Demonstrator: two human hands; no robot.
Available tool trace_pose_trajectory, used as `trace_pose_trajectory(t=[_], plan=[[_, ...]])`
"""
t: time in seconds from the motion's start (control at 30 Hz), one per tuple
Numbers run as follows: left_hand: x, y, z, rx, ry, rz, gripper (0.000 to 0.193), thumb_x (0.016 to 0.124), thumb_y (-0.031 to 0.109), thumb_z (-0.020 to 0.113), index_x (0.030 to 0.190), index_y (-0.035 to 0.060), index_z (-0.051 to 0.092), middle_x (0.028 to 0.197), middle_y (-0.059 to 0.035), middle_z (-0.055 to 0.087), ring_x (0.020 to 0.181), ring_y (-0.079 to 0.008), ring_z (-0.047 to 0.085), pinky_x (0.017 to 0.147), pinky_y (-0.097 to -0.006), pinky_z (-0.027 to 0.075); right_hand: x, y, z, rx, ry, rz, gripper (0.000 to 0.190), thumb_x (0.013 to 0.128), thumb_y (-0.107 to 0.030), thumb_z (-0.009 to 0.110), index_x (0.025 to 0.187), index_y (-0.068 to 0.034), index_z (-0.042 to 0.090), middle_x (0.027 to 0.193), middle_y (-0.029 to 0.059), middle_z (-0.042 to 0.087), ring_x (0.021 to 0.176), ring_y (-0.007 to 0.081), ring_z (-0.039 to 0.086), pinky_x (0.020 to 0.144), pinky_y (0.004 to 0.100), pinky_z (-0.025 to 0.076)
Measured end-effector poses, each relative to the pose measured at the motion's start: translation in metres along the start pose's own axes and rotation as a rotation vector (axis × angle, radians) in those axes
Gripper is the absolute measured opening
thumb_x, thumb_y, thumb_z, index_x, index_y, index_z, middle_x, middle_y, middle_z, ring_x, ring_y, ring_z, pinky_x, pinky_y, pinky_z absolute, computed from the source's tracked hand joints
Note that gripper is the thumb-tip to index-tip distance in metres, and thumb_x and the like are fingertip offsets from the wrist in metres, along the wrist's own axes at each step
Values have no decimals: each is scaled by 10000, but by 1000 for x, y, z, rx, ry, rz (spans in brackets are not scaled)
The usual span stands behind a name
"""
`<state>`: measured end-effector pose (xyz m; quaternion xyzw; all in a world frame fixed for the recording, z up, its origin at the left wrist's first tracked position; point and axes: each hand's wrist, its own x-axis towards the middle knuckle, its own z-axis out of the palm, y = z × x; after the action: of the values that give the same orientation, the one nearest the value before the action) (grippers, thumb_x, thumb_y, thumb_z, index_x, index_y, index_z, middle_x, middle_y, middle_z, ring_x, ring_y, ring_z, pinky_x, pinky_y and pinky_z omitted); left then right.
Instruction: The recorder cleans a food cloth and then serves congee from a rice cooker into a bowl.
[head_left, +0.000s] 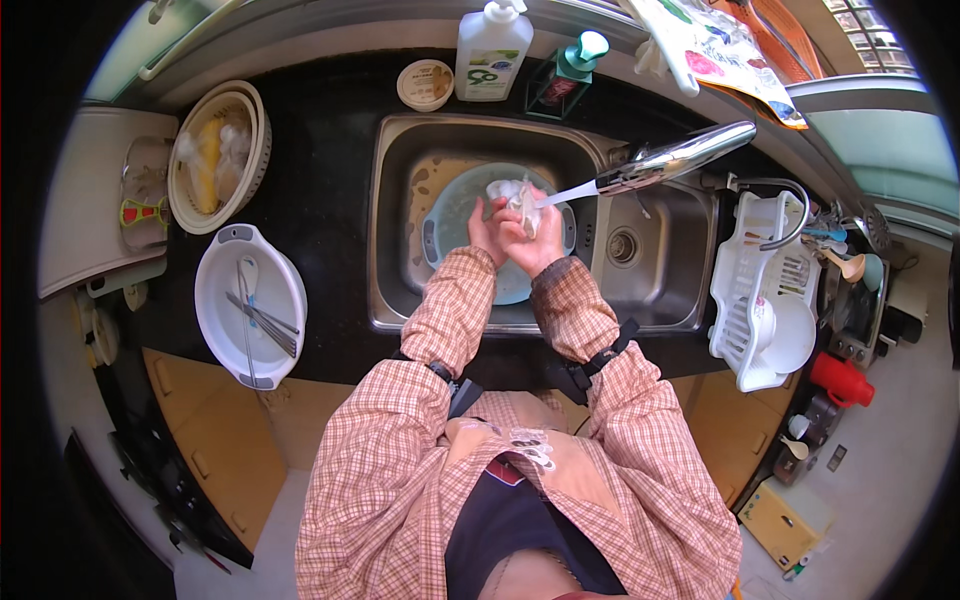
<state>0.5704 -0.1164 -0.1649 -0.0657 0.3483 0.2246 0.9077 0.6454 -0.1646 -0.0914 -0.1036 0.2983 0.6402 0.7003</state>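
Both hands meet over a pale blue basin (450, 217) that stands in the larger, left bowl of a stainless steel sink (394, 292). My left hand (489, 232) is cupped on the left, its fingers against a whitish soft piece (529, 214), possibly a cloth. Around the same piece close the fingers of my right hand (546, 238). White stuff, either foam or more of the piece, shows beyond the fingertips. A stream of water (566, 195) runs from the chrome faucet (675, 159) onto the piece and the right hand. Cloudy water fills the basin below.
At left stand a white tub (214, 307) with utensils and a cream colander (259, 161) holding bagged food. A white pump bottle (491, 64), a green soap dispenser (581, 60) and a round lidded tub (425, 85) line the back. A white dish rack (731, 300) stands right.
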Motion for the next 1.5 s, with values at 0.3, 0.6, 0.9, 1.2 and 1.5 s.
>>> trace_pose_trajectory(t=[0.3, 0.6, 0.9, 1.2, 1.5], plan=[[-27, 32, 19, 259, -343, 135, 617, 899, 391, 516, 1397, 132, 259, 1033, -89, 541, 865, -212, 589, 788, -407, 523, -26, 27, -17, -226, 62, 57, 395, 871, -213, 565, 1161, 33, 458, 1001, 155, 575, 688, 150, 569, 483, 191, 488], [-28, 56, 23, 1093, -184, 153, 213, 911, 248, 552, 881, 37, 552, 631, 3, 469, 579, -105, 491, 540, -242, 438, -18, 32, -30, -1500, 67, -54, 130, 818, -151, 554, 841, -24, 537, 710, 75, 569, 577, 174, 544, 468, 314, 419], [29, 36, -65, 2293, 64, 613, 243, 873, 211, 512, 800, -1, 605, 813, -156, 638, 728, -280, 627, 611, -414, 474, -10, 57, -87, -2586, 199, -672, 214, 770, -162, 580, 821, 43, 547, 700, 205, 603, 644, 361, 621, 571, 432, 500], [30, 2, -105, 2445, -339, 349, 412, 839, 210, 535, 1239, 118, 500, 1270, -190, 481, 1130, -361, 490, 978, -404, 384, -110, 8, -106, -2803, 40, -573, 469, 854, -401, 548, 1054, -1, 409, 687, 146, 608, 618, 324, 615, 512, 413, 467], [53, -34, -95, 2974, -311, 338, 480, 785, 89, 580, 1247, 208, 520, 1315, -143, 444, 1152, -313, 493, 954, -401, 408, -245, -31, -117, -2860, -118, -611, 485, 737, -336, 669, 1103, -46, 536, 1024, 93, 542, 964, 253, 531, 838, 401, 394]])
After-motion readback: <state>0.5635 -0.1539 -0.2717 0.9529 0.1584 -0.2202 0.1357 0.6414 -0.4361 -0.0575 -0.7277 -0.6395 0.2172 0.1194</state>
